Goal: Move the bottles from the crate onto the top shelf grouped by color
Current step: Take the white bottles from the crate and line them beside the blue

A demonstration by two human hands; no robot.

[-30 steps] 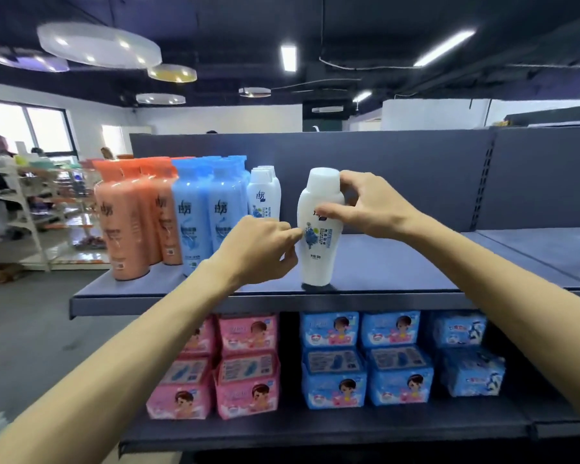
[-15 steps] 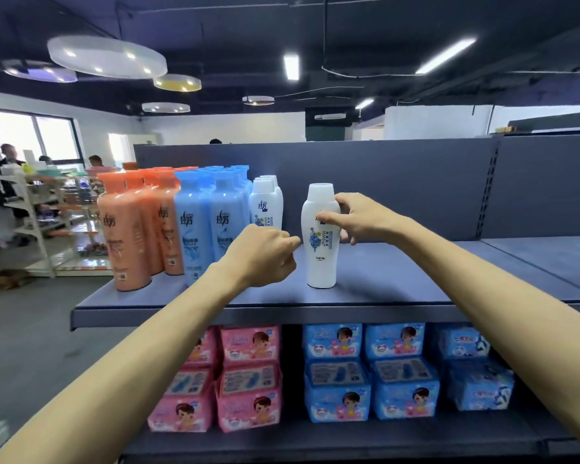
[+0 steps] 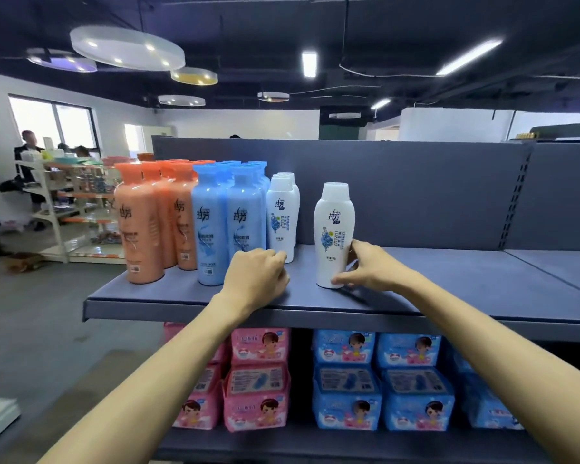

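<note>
While the white bottle [image 3: 332,229] stands upright near the front edge of the top shelf [image 3: 449,279], apart from the white group [image 3: 280,216] on its left, right grip [image 3: 370,267] pinches its lower side, thumb at base. Left grip [image 3: 255,279]: fingers curled together, holding nothing, in front of the blue bottles [image 3: 228,222].

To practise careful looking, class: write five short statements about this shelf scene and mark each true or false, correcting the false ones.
1. The lone white bottle stands upright on the top shelf. True.
2. The left hand holds a blue bottle. False: it is curled and holds nothing.
3. The orange bottles stand at the row's left end. True.
4. The lone white bottle touches the other white bottles. False: a gap separates them.
5. The right hand grips the lone bottle's cap. False: it holds the lower body.
</note>
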